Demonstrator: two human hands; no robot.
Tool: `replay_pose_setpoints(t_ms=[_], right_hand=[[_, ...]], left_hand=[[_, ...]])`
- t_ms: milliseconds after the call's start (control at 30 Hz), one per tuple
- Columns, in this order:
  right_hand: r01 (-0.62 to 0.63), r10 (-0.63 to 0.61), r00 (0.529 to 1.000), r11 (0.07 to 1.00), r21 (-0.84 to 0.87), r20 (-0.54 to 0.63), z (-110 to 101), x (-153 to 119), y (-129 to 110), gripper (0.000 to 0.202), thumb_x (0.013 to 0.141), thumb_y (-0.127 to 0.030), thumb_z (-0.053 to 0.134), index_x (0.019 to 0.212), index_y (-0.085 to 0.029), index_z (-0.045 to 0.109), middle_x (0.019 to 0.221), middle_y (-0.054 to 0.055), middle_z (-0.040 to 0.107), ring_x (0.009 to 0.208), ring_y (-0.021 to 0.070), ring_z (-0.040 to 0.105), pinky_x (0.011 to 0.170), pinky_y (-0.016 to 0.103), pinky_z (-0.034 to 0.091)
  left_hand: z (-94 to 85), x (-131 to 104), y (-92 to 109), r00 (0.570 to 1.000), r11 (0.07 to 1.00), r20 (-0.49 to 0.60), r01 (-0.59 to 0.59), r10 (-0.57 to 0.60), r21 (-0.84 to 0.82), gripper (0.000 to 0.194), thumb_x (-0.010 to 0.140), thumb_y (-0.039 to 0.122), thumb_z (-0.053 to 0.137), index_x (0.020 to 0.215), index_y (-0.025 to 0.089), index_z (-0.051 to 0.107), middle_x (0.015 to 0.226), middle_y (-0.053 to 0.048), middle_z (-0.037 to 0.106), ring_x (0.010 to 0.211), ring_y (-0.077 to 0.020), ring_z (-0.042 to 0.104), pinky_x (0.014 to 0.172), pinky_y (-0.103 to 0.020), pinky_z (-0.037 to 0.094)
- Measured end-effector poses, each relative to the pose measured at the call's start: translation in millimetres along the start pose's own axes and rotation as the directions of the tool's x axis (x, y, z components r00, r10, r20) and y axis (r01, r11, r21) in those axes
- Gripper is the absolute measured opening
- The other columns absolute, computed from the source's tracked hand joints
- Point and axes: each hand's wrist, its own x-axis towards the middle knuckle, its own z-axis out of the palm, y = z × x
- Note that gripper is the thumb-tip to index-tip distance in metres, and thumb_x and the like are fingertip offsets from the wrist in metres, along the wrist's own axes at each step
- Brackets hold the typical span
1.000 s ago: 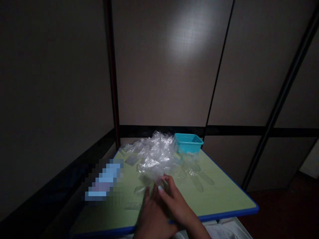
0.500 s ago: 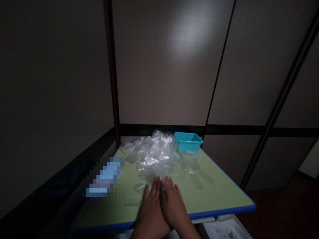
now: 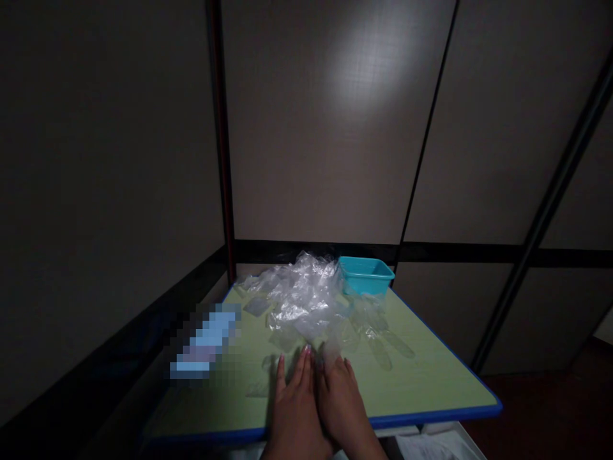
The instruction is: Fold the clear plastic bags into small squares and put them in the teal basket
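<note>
Tabletop (image 3: 431, 380), pale green with a blue edge (image 3: 445, 414), sits in a dim corner. Brownish-grey panels (image 3: 311, 160) rise behind it, crossed by a black band (image 3: 460, 251), and a soft patch of light (image 3: 371, 67) glows high up. The floor (image 3: 541, 409) is dark and reddish away at four o'clock. Under the near edge I can make out something whitish (image 3: 431, 445), too dim to name.

Taking the tabletop as a dial, with twelve straight ahead of the person, a heap of crumpled clear plastic (image 3: 306, 297) fills the far middle at twelve, trailing toward eleven. A turquoise basket (image 3: 366, 281) stands beside it at one. A clear plastic glove (image 3: 376, 329) lies spread at two, its fingers angled toward four. A blurred-out blue patch (image 3: 205, 342) shows at nine, and a faint clear piece (image 3: 257, 390) lies at eight.

Both hands come in from six, backs up, side by side, pointing to twelve. The left hand (image 3: 297, 399) is unclenched, fingers straight, the little finger splayed toward eleven. The right hand (image 3: 339, 390) curves slightly inward; wispy clear film (image 3: 331, 350) shows at its fingertips, and I cannot tell whether it is pinched. Both thumbs are hidden.
</note>
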Motion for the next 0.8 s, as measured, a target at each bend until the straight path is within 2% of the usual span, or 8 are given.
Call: replay_pose_setpoints(t_ms=[133,267,367,467,600,700,800], right_hand=[[-0.008,0.008,1.000,1.000,-0.009,0.027,-1,1,0,0.048,0.094,-0.021,0.028,0.141,-0.016,0.039,0.145,0.011,0.040,0.137,0.0235,0.026,0.110,0.044,0.020],[-0.034,0.036,0.997,0.999,-0.026,0.074,3,3,2,0.054,0.094,-0.026,0.026,0.143,-0.005,0.030,0.149,0.015,0.029,0.139,0.0244,0.021,0.111,0.047,0.017],[-0.045,0.048,0.993,0.999,-0.030,0.103,4,6,0,0.057,0.093,-0.027,0.024,0.145,-0.002,0.024,0.150,0.015,0.024,0.139,0.0235,0.018,0.112,0.048,0.015],[-0.047,0.051,0.990,0.998,-0.029,0.129,4,9,-5,0.058,0.093,-0.028,0.023,0.145,-0.001,0.023,0.151,0.015,0.022,0.140,0.0231,0.016,0.112,0.048,0.015],[-0.033,0.038,0.987,0.999,-0.039,0.154,4,13,-12,0.059,0.091,-0.026,0.025,0.145,0.000,0.021,0.151,0.015,0.021,0.140,0.0241,0.016,0.111,0.049,0.014],[-0.030,0.039,0.986,0.998,-0.059,0.162,3,15,-14,0.060,0.090,-0.024,0.025,0.144,0.001,0.022,0.151,0.016,0.021,0.140,0.0254,0.016,0.111,0.051,0.015],[-0.034,0.048,0.986,0.996,-0.085,0.162,3,16,-14,0.060,0.090,-0.023,0.024,0.144,0.002,0.023,0.150,0.017,0.022,0.139,0.0263,0.018,0.110,0.052,0.017]], left_hand=[[6.6,3,0,0.999,0.999,-0.031,-0.038,0.038,-0.014,0.081,0.073,0.032,0.049,0.147,0.024,0.016,0.151,-0.007,0.021,0.142,-0.0262,0.006,0.109,-0.054,-0.012],[19.1,6,1,0.996,0.997,-0.054,-0.076,0.075,-0.015,0.092,0.071,0.034,0.055,0.147,0.032,0.003,0.152,-0.004,0.015,0.141,-0.0314,0.009,0.107,-0.058,-0.012],[26.7,8,0,0.994,0.995,-0.053,-0.097,0.096,-0.005,0.098,0.067,0.035,0.060,0.146,0.035,0.001,0.152,-0.003,0.013,0.140,-0.0343,0.010,0.107,-0.059,-0.013],[29.8,9,-2,0.993,0.995,-0.059,-0.100,0.100,0.004,0.096,0.069,0.037,0.060,0.146,0.035,0.002,0.152,-0.002,0.010,0.140,-0.0345,0.010,0.107,-0.058,-0.014],[26.6,9,-1,0.994,0.995,-0.046,-0.099,0.098,-0.009,0.094,0.070,0.039,0.059,0.146,0.035,0.003,0.152,-0.001,0.009,0.140,-0.0338,0.013,0.108,-0.057,-0.012],[20.1,6,-3,0.995,0.995,0.023,-0.092,0.093,-0.031,0.102,0.064,0.039,0.066,0.146,0.035,0.006,0.152,-0.002,0.013,0.139,-0.0345,0.016,0.109,-0.058,-0.008],[9.6,-2,-11,0.998,0.998,0.056,-0.038,0.040,-0.047,0.105,0.058,0.042,0.071,0.147,0.026,0.019,0.151,-0.008,0.021,0.139,-0.0353,0.018,0.112,-0.056,0.000]])
